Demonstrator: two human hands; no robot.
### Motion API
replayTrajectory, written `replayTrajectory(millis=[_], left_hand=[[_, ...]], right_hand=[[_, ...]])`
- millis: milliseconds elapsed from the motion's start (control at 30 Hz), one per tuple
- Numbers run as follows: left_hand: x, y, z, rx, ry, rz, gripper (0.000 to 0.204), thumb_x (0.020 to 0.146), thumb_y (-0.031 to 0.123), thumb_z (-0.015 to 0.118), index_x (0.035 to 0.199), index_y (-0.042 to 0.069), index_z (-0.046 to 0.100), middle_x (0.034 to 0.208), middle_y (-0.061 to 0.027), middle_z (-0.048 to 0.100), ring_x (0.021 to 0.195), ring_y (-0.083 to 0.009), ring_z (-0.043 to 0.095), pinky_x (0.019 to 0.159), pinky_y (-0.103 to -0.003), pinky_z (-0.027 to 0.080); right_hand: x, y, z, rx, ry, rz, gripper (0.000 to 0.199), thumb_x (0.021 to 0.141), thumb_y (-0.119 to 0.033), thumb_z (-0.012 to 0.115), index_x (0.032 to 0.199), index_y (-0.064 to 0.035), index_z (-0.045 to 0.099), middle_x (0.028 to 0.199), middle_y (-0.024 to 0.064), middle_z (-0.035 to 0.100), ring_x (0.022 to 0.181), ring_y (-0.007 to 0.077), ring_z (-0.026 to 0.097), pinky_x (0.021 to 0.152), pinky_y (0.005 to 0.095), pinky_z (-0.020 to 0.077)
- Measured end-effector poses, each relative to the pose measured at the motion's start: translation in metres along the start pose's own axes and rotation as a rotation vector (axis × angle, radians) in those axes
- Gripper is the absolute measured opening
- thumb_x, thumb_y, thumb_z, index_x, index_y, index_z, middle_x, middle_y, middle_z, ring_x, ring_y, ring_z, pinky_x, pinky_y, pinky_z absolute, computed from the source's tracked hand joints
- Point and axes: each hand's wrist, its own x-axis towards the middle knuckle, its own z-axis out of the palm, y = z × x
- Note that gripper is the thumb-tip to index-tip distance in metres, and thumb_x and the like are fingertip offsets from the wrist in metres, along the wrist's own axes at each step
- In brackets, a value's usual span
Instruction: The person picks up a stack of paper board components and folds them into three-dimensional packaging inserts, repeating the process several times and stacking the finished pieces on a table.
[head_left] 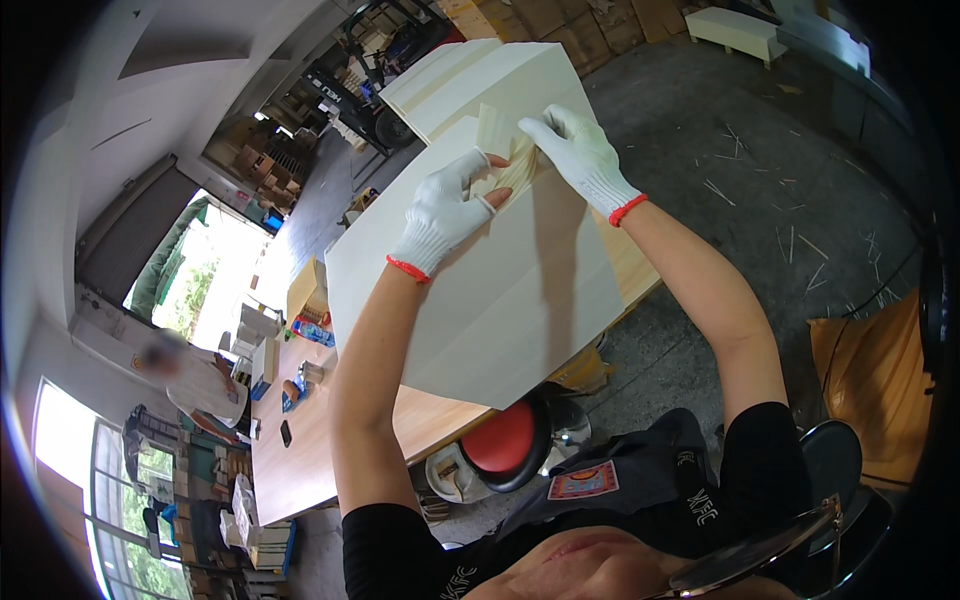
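Note:
A stack of thin pale wooden sheets (523, 160), its edges bent and fanned, is held between my hands above a large pale board. My left hand (440, 208), in a white knit glove with bare thumb and fingertip, grips the sheets' left side. My right hand (580, 155), in a full white glove with a red cuff, closes on their right side; its fingertips are partly hidden. Beneath them lies the large pale board (450, 320) on a wood-topped table (300, 455).
More pale boards (440, 85) lie beyond the sheets. Left on the table are a phone (286, 433), a metal cup (313, 372) and boxes. A red stool (505, 438) stands by the table. Another person (205, 385) is at the left; a forklift (365, 95) stands behind. Thin scraps litter the floor.

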Motion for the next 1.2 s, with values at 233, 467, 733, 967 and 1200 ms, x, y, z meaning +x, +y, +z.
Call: replayTrajectory(millis=[233,467,733,967,1200], left_hand=[[-0.006,0.019,-0.004,-0.018,0.006,-0.056,0.045,0.094,0.019,0.058,0.138,0.024,0.061,0.094,-0.0168,0.069,0.088,-0.0289,0.07,0.082,-0.039,0.053],[-0.002,0.009,-0.002,0.039,0.058,0.051,0.035,0.097,0.017,0.053,0.131,0.018,0.063,0.095,-0.0161,0.069,0.09,-0.0297,0.069,0.083,-0.039,0.053],[-0.003,0.014,-0.002,0.013,0.04,0.024,0.03,0.097,0.021,0.056,0.124,0.018,0.066,0.095,-0.0136,0.071,0.089,-0.0298,0.068,0.083,-0.041,0.053],[-0.002,0.008,-0.006,0.056,0.007,-0.005,0.032,0.096,0.025,0.058,0.127,0.019,0.065,0.096,-0.0151,0.071,0.091,-0.0319,0.069,0.084,-0.042,0.053],[-0.002,0.011,-0.001,0.023,0.019,0.011,0.041,0.09,0.03,0.072,0.128,0.019,0.064,0.113,-0.0166,0.072,0.106,-0.0357,0.069,0.09,-0.041,0.053]], right_hand=[[0.001,-0.01,-0.021,-0.267,-0.031,-0.02,0.053,0.094,-0.059,0.059,0.084,-0.0068,0.06,0.073,0.0064,0.061,0.071,0.0192,0.058,0.07,0.035,0.0456],[0.014,-0.005,-0.041,-0.826,-0.304,-0.299,0.05,0.095,-0.058,0.054,0.095,-0.0097,0.066,0.083,0.012,0.069,0.083,0.0324,0.067,0.074,0.0424,0.0508],[0.023,-0.009,-0.015,-0.508,-0.235,-0.34,0.049,0.1,-0.055,0.047,0.105,-0.0091,0.065,0.09,0.0132,0.068,0.088,0.0333,0.065,0.079,0.0415,0.0483],[0.001,-0.009,-0.004,-0.134,-0.107,-0.056,0.055,0.102,-0.057,0.047,0.105,-0.0046,0.063,0.092,0.0141,0.064,0.09,0.0315,0.061,0.083,0.0398,0.0467],[0.002,0.004,0.001,-0.091,-0.003,-0.112,0.052,0.103,-0.054,0.047,0.096,-0.0028,0.057,0.084,0.0158,0.058,0.081,0.0311,0.056,0.078,0.0401,0.045]])
